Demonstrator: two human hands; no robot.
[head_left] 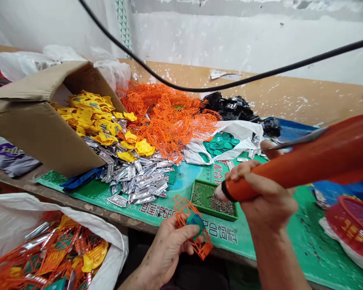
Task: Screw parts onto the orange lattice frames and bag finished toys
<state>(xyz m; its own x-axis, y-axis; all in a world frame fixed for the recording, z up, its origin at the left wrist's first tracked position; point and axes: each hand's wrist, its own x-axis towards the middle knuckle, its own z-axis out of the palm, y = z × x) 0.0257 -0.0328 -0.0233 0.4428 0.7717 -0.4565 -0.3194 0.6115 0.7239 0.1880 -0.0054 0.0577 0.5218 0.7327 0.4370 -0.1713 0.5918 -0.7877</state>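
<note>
My left hand (166,251) grips an orange plastic lattice piece (205,246) low in the view, with its thumb pressed on a teal plastic piece (196,222) set inside the lattice. My right hand (261,193) is wrapped around a thick orange power tool (293,167) with a black collar near its tip. That tip sits just above a green perforated tray (203,197) and is partly hidden by my fingers. Small dark metal fasteners (220,206) lie heaped in the tray's near corner.
Heaps of orange lattices, yellow pieces, silver pieces, teal pieces and black pieces (230,108) cover the green printed mat (224,235). A cardboard box (39,133) leans at the left. A white sack (87,225) of parts sits lower left, a red basket (351,225) right, and a black cable (230,85) crosses overhead.
</note>
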